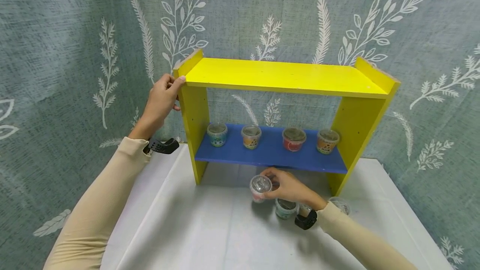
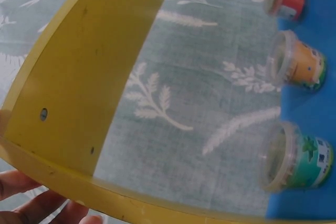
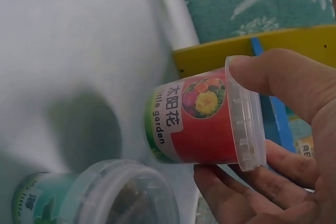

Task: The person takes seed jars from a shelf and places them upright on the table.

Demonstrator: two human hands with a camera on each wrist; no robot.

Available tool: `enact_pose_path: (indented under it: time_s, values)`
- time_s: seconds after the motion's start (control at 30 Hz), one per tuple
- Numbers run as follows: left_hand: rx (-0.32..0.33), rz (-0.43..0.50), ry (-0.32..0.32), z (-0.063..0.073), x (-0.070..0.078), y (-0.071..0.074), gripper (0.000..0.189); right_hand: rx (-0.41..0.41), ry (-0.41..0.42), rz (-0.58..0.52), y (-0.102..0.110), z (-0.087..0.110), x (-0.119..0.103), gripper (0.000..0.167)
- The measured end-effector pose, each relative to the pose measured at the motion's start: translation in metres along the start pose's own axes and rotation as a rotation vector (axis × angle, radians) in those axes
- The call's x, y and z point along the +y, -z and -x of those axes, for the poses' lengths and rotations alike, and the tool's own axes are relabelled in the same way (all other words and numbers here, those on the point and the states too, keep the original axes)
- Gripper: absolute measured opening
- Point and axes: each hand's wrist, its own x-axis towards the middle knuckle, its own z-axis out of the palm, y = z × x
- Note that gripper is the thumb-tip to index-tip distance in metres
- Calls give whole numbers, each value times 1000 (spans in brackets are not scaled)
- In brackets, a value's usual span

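My right hand (image 1: 286, 186) grips a small lidded plastic cup (image 3: 202, 119) with a red label showing flowers, held tilted above the white tabletop. Beside it on the table is a teal-labelled cup (image 1: 286, 208), also seen in the right wrist view. My left hand (image 1: 162, 97) holds the upper left side panel of a yellow shelf unit (image 1: 285, 76), thumb at its front edge. On the unit's blue shelf (image 1: 243, 155) stand a teal cup (image 1: 217, 134), an orange cup (image 1: 251, 137), a red cup (image 1: 294, 138) and another orange cup (image 1: 328, 141).
Another clear-lidded cup (image 1: 340, 206) stands partly behind the right sleeve. Something else near the right wrist is mostly hidden by the arm. A white cloth (image 1: 195, 228) covers the table, and a green-grey leaf-patterned curtain (image 1: 240, 16) hangs behind the unit.
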Motion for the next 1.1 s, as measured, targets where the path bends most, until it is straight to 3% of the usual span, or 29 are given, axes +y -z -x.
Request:
enact_pose_path:
  time_s: [0.37,1.1]
  values:
    - [-4,3,5,1,0,0,55,-5,-3,51,-12,-1,11,57]
    - [-4,6,-2,1,0,0,57,-57,-13,161,-23,-3,9,60]
